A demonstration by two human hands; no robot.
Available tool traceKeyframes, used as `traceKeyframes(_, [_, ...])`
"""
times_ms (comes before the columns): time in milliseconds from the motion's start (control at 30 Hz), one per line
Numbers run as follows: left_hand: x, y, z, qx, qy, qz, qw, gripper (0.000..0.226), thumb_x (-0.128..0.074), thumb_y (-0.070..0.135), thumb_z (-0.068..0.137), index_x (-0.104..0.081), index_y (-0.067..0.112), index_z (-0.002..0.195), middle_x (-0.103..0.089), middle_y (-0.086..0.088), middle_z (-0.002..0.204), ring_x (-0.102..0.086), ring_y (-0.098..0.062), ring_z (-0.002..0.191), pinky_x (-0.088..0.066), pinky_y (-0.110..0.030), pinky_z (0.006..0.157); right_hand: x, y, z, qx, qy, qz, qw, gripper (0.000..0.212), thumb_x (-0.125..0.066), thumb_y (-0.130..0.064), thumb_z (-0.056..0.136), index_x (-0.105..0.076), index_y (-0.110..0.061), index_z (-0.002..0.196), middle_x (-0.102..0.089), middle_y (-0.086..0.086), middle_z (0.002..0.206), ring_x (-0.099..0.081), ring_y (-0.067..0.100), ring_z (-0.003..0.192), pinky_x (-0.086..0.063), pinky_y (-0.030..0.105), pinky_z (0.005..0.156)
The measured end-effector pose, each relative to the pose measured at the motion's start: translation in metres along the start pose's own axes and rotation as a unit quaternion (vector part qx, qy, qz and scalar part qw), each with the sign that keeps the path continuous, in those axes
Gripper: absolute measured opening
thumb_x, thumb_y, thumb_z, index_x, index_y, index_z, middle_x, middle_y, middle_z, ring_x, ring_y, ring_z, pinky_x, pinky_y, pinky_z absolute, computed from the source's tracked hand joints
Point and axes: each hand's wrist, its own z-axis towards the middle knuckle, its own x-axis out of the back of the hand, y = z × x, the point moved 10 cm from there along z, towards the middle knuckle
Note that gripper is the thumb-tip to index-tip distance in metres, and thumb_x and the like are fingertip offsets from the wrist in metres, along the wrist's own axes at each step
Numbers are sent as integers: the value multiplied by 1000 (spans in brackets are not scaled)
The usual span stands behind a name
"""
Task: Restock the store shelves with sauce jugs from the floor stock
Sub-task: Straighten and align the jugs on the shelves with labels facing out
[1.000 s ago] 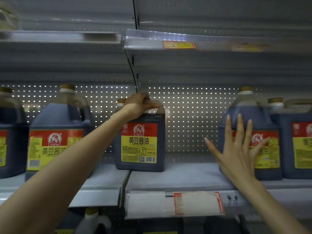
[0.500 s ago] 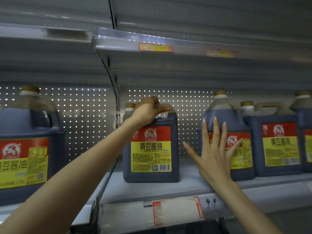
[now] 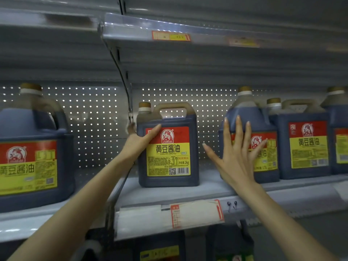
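Observation:
A square dark sauce jug (image 3: 169,153) with a red and yellow label stands upright on the middle shelf (image 3: 188,193). My left hand (image 3: 140,140) holds its upper left corner, thumb across the label and fingers round the side. The jug's top handle is free. To its right stands a round-shouldered sauce jug (image 3: 263,117). My right hand (image 3: 237,153) is spread flat, fingers straight, in front of that jug's label; whether it touches is unclear.
More jugs stand to the right: a square one (image 3: 305,144) and one at the frame edge (image 3: 339,129). A large jug (image 3: 32,157) sits on the left bay. An upper shelf (image 3: 169,29) overhangs. A gap lies between the two middle jugs. Jugs (image 3: 160,251) show below.
My left hand left the square jug's top handle and now holds its upper left side. My right hand stays spread at the round jug. The view has shifted closer.

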Motion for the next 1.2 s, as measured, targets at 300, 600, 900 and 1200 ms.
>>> traceKeyframes(300, [-15, 3, -16, -27, -47, -3, 999, 42, -70, 49, 63, -68, 18, 91, -76, 1, 80, -73, -14, 77, -57, -27, 71, 3, -3, 0, 9, 7, 32, 999, 94, 4, -87, 75, 7, -32, 150, 12, 2, 157, 18, 16, 143, 15, 66, 104])
traceKeyframes(600, [-31, 5, -17, -41, -34, 23, 998, 95, -76, 77, 43, -57, 24, 120, -73, 4, 101, -72, -13, 90, -56, -43, 86, 4, -3, -1, 6, 5, 41, 999, 96, 4, -90, 69, 18, -37, 147, 21, 6, 156, 20, 21, 143, 17, 65, 104])
traceKeyframes(900, [-45, 3, -21, -20, -13, 37, 999, 106, -71, 86, 34, -48, 28, 120, -70, 5, 104, -70, -17, 93, -54, -46, 89, 7, -3, -1, 7, 11, 55, 998, 97, 1, -90, 71, 14, -33, 148, 15, 6, 157, 15, 26, 144, 17, 63, 105])
traceKeyframes(1200, [-61, 8, -22, -26, -20, 42, 999, 100, -70, 88, 37, -50, 33, 117, -70, 7, 105, -69, -18, 95, -53, -46, 89, 9, -3, -2, -3, 16, 66, 998, 101, 0, -90, 71, 12, -29, 149, 17, 2, 156, 14, 25, 144, 14, 65, 107])
